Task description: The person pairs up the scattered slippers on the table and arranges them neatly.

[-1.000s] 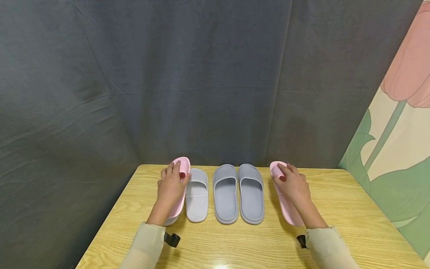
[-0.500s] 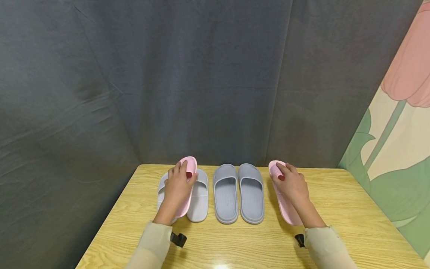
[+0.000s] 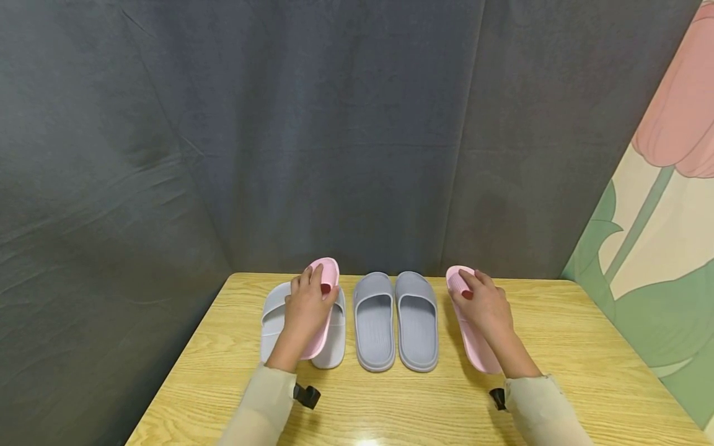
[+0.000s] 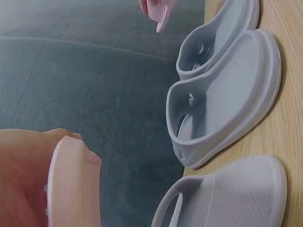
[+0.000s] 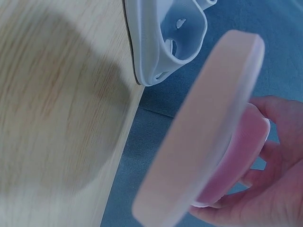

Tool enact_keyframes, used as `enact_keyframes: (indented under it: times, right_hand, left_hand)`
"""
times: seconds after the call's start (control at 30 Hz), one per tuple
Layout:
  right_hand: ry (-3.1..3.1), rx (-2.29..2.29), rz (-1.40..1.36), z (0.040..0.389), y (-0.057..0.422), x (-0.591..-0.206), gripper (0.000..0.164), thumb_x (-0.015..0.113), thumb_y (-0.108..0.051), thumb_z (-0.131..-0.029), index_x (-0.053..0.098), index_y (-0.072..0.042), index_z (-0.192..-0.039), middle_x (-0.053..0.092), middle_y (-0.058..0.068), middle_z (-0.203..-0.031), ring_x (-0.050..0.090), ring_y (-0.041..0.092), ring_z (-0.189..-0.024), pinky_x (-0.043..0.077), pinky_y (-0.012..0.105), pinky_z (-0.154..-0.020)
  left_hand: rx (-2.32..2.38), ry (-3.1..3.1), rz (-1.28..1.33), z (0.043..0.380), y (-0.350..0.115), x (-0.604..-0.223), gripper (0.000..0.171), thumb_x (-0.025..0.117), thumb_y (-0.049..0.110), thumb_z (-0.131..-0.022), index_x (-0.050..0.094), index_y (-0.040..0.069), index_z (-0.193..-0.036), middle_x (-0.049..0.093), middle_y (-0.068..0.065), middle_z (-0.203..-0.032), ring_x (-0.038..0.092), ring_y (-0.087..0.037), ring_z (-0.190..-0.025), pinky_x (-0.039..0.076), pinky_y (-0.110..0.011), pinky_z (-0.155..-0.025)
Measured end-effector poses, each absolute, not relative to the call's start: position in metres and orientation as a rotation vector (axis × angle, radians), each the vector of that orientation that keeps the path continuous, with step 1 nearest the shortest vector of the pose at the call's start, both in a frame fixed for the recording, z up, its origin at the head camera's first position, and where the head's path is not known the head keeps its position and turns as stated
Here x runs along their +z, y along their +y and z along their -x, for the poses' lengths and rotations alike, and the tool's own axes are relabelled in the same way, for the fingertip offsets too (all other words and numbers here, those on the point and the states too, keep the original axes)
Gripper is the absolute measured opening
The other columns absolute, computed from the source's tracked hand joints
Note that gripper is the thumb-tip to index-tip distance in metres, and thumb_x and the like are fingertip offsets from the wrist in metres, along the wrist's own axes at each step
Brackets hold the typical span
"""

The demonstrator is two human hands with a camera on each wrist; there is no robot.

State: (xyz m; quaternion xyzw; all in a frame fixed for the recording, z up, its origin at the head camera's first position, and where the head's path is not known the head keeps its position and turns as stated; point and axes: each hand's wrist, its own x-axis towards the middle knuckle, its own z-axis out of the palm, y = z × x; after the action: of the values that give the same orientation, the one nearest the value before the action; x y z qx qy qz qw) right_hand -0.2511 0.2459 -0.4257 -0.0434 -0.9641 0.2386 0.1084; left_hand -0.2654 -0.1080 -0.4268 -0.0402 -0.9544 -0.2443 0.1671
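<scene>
My left hand (image 3: 305,313) grips one pink slipper (image 3: 330,272) by its strap, held above a pair of light grey slippers. The left one of that pair (image 3: 271,322) shows partly beside the hand; the other (image 3: 334,344) is mostly covered by the pink slipper. My right hand (image 3: 486,308) holds the second pink slipper (image 3: 480,347) by its strap at the right, tilted over the table. The right wrist view shows that slipper's sole (image 5: 199,132) raised off the wood, fingers around the strap. Between the hands stands a darker grey pair, a left slipper (image 3: 375,328) and a right slipper (image 3: 417,328).
The wooden table (image 3: 357,402) runs back to a dark grey curtain (image 3: 346,142). A wall with a painted tulip (image 3: 677,118) rises on the right. Grey slippers line up near the table's back edge, toes toward the curtain.
My left hand has carried its pink slipper rightward, from over the leftmost light grey slipper to over its mate. The right hand and its slipper have barely shifted.
</scene>
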Motion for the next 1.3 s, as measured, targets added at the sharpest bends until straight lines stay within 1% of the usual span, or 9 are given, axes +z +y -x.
enact_keyframes:
  times: [0.33, 0.57, 0.77, 0.97, 1.3]
  right_hand:
    - [-2.826, 0.689, 0.114, 0.251, 0.248, -0.426, 0.061, 0.060, -0.037, -0.098, 0.046, -0.009, -0.151, 0.032, 0.032, -0.155, 0.039, 0.064, -0.127, 0.037, 0.071, -0.101]
    - [-2.819, 0.695, 0.119, 0.250, 0.249, -0.424, 0.061, 0.059, -0.037, -0.098, 0.046, -0.010, -0.151, 0.033, 0.032, -0.155, 0.040, 0.064, -0.127, 0.038, 0.071, -0.100]
    - [-2.822, 0.707, 0.121, 0.251, 0.249, -0.424, 0.061, 0.059, -0.036, -0.098, 0.046, -0.010, -0.151, 0.033, 0.032, -0.155, 0.039, 0.063, -0.127, 0.038, 0.071, -0.100]
    - [-2.823, 0.715, 0.126, 0.251, 0.249, -0.424, 0.061, 0.061, -0.037, -0.098, 0.047, -0.010, -0.151, 0.033, 0.032, -0.155, 0.039, 0.064, -0.127, 0.038, 0.071, -0.100]
    - [-2.829, 0.718, 0.131, 0.249, 0.246, -0.421, 0.060, 0.061, -0.036, -0.098, 0.047, -0.010, -0.151, 0.032, 0.032, -0.155, 0.040, 0.063, -0.127, 0.039, 0.070, -0.100]
  left_hand:
    - [-0.691, -2.709, 0.142, 0.268, -0.093, -0.429, 0.068, 0.063, 0.045, -0.097, 0.044, 0.008, -0.152, 0.044, -0.023, -0.153, 0.042, -0.044, -0.136, 0.044, -0.065, -0.095]
    - [-0.710, -2.702, 0.155, 0.267, -0.084, -0.428, 0.068, 0.064, 0.044, -0.096, 0.045, 0.009, -0.151, 0.045, -0.022, -0.152, 0.043, -0.044, -0.135, 0.045, -0.065, -0.094]
    - [-0.722, -2.698, 0.174, 0.265, -0.077, -0.427, 0.067, 0.065, 0.044, -0.096, 0.046, 0.009, -0.151, 0.045, -0.022, -0.152, 0.044, -0.044, -0.134, 0.043, -0.065, -0.096]
    - [-0.723, -2.709, 0.197, 0.264, -0.068, -0.426, 0.068, 0.063, 0.047, -0.097, 0.045, 0.010, -0.151, 0.044, -0.021, -0.153, 0.044, -0.043, -0.134, 0.045, -0.063, -0.094]
    - [-0.727, -2.724, 0.212, 0.265, -0.055, -0.426, 0.068, 0.063, 0.048, -0.097, 0.044, 0.011, -0.152, 0.044, -0.020, -0.153, 0.043, -0.043, -0.135, 0.046, -0.062, -0.094]
